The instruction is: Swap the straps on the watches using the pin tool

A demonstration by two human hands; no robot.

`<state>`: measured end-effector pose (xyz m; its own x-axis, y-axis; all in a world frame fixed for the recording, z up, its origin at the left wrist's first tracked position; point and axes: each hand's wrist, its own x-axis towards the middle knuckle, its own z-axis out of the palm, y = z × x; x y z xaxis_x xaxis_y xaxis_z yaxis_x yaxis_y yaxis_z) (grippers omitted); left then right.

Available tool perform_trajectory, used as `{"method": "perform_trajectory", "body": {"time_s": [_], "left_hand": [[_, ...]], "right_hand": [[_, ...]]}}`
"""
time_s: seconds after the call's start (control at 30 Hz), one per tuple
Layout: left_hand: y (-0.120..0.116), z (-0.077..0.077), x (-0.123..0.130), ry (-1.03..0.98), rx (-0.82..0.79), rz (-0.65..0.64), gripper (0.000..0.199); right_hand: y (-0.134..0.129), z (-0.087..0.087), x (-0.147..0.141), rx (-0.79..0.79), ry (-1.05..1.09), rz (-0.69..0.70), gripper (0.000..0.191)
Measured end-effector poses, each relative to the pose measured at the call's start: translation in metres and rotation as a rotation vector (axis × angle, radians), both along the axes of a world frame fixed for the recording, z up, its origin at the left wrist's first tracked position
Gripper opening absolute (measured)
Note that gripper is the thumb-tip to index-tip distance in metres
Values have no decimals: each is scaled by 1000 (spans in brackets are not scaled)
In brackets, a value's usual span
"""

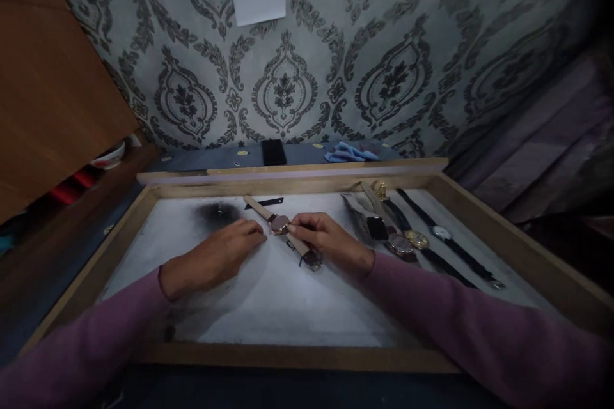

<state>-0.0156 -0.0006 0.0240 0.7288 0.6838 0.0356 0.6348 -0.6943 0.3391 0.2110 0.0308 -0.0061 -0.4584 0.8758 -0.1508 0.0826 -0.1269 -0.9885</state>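
A wristwatch (pixel 280 225) with a round, rose-gold-rimmed face and a beige strap lies diagonally on the white tray floor. My right hand (pixel 330 239) pinches the right edge of its case between thumb and finger. The strap's lower end, with a dark tip and buckle, lies below that hand. To the left of the watch rests my left hand (pixel 223 254), fingers loosely bent and nothing visible in them, close to the case but apart from it. A thin black strip (pixel 271 202) lies behind the upper strap.
Several more watches lie at the right, among them a square-faced watch (pixel 377 228) and a white-faced watch (pixel 441 232). A raised wooden rim (pixel 297 356) surrounds the tray. Behind it are a black phone-like slab (pixel 274 152) and a blue cloth (pixel 350 153). A wooden cabinet (pixel 62 89) overhangs the left.
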Motion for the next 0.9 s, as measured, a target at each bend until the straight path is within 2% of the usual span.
{"method": "perform_trajectory", "body": {"time_s": [0.07, 0.13, 0.17, 0.23, 0.27, 0.3, 0.33, 0.43, 0.5, 0.57, 0.6, 0.63, 0.67, 0.73, 0.77, 0.83, 0.9], "left_hand": [[-16, 7, -6, 174, 57, -52, 64], [-33, 12, -22, 351, 72, -38, 70], [-39, 13, -33, 453, 74, 21, 68], [-49, 18, -59, 714, 109, 272, 42], [-51, 21, -72, 849, 159, 399, 35], [-53, 25, -82, 948, 194, 469, 33], [-53, 29, -88, 1000, 198, 469, 34], [-50, 41, -81, 985, 239, 424, 42], [-45, 43, -62, 849, 221, 357, 57], [-37, 40, -46, 630, 188, 188, 78], [-32, 37, -41, 570, 148, 109, 83], [-27, 34, -39, 563, 130, 104, 80], [-21, 31, -40, 603, 150, 164, 70], [-8, 27, -43, 711, 272, 392, 46], [-2, 26, -44, 712, 305, 437, 40], [11, 23, -42, 606, 309, 419, 42], [22, 19, -35, 460, 259, 308, 55]], "right_hand": [[0, 1, 0, -21, 3, -9, 33], [-1, 2, 0, -37, 1, -11, 31], [-1, 2, 0, -43, 3, -12, 30], [-2, 2, 0, -52, 10, -14, 28], [-2, 1, 0, -52, 14, -13, 28], [-1, 1, 0, -51, 16, -13, 28], [-1, 0, 0, -47, 17, -16, 27], [1, 0, 0, -37, 8, -16, 26], [2, 0, 0, -30, 2, -9, 26], [3, 0, 0, -19, -4, -3, 28], [3, 1, 0, -11, -6, -5, 29], [3, 1, 0, -4, -7, -9, 31], [3, 1, -1, 3, -8, -11, 32], [2, 1, -1, 12, -5, -13, 33], [2, 1, -1, 13, -6, -4, 34], [3, 0, -1, 18, -5, 12, 34], [3, -1, -1, 25, -1, 14, 34]]}}
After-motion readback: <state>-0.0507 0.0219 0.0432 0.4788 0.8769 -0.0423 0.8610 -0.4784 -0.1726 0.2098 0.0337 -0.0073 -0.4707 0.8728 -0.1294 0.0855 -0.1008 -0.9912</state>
